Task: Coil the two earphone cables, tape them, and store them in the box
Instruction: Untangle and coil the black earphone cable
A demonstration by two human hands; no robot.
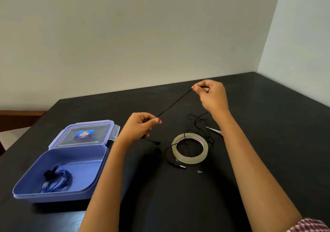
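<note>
The left hand [141,125] and the right hand [211,96] each pinch the black earphone cable [174,103], holding it taut beyond the tape roll [190,159]. Its long axis slants from near-left to far-right.

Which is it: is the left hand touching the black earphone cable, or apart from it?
Touching. The head view shows the left hand pinching the black earphone cable between thumb and fingers; the strand runs taut to the right hand.

Head-worn view, forward-down, near table [267,124]

Soft even light; slight blur; wide-angle distortion.
</note>
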